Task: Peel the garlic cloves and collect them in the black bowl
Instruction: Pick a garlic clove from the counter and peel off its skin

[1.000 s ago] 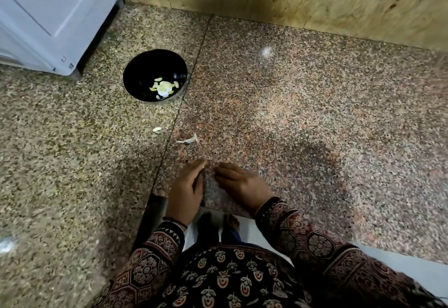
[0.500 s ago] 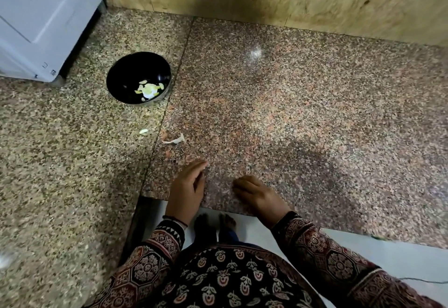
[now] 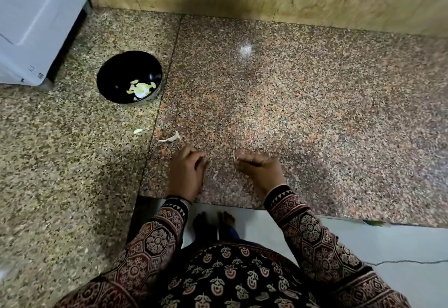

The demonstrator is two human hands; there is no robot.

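My sleeves [image 3: 315, 235] are dark maroon with block-printed octagon medallions; black cuffs [image 3: 278, 193] carry white triangles; my black tunic [image 3: 225, 276] shows small floral motifs; feet [image 3: 213, 222] bare.

Home kitchen: speckled granite counter [image 3: 291, 104], white appliance [image 3: 31, 23], black bowl [image 3: 116, 74] of garlic.

Black bowl [image 3: 114, 82] upright, peeled cloves [image 3: 140, 89] inside.

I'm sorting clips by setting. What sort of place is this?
Most likely a home kitchen: a speckled granite countertop against a wall, a white appliance in the corner, and a black bowl holding peeled garlic cloves beside it.
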